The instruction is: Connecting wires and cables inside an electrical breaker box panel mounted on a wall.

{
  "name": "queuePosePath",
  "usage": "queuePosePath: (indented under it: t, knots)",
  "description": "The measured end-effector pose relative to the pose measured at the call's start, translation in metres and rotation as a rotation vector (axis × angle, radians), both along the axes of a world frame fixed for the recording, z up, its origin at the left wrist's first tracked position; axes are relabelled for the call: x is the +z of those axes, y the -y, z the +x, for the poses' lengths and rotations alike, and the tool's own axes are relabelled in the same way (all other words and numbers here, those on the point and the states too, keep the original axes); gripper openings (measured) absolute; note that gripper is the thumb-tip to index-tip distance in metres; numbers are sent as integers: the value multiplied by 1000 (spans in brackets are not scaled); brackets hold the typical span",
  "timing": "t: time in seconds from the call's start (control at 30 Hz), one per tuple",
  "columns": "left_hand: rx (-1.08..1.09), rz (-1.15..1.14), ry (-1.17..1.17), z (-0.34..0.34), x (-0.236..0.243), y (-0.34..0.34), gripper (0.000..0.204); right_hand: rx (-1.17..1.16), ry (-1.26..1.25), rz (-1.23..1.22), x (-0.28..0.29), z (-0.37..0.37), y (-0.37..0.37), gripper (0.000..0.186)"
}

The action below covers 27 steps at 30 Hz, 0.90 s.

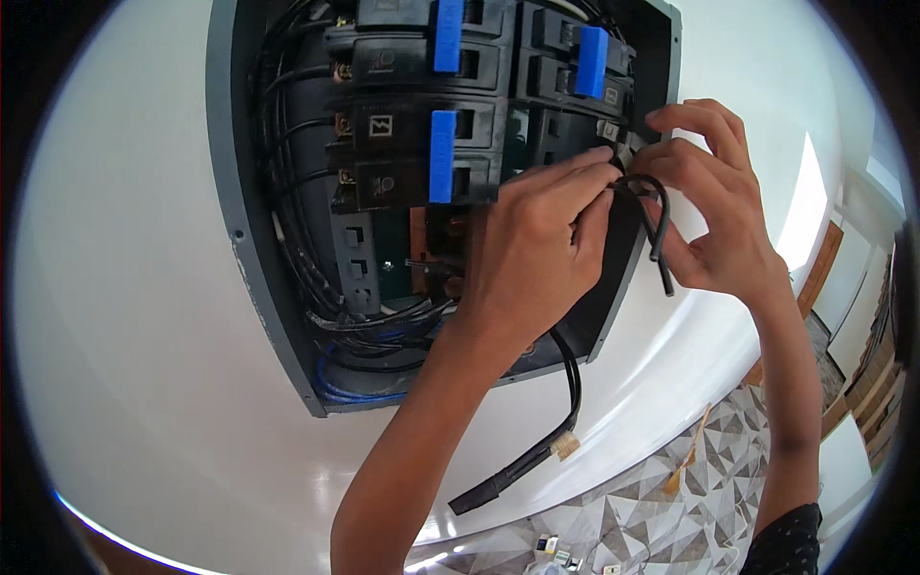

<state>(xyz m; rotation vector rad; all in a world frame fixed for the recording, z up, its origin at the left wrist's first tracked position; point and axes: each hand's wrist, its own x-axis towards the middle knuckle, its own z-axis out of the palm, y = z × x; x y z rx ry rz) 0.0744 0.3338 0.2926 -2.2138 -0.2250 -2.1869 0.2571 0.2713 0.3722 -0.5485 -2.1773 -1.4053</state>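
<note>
A grey metal electrical panel (220, 144) on a white wall holds black breakers (402, 55) with blue toggle pieces (443, 155). My left hand (537, 249) reaches over the lower right of the breakers, its fingers closed on black cables (657, 220) that loop out and hang down at the panel's right side. My right hand (719, 211) is just right of these, fingers bent and apart around the cable loop; whether its fingertips grip anything is unclear. Another pair of black cables (573, 383) hangs out below the panel, with a tan tape tag.
A bundle of black and blue wires (359, 393) lines the panel's inside. Below is a patterned tile floor (632, 479) with small items (565, 558) and a yellow broom-like object (678, 479). A doorway (829, 278) and wooden slats (858, 393) appear at the far right.
</note>
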Motion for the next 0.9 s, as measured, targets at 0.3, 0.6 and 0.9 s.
queuePosePath:
  t: [0.3,0.6,0.9]
  knots:
    - [14,-37,-50,-3,2,4,24,96,-82,-36,4,2,-3,25]
    - [48,-32,-79,-4,1,4,24,183,-120,-71,6,-1,-5,23]
    - [86,1,-110,-4,-1,7,30,287,-114,-82,-2,-7,-1,23]
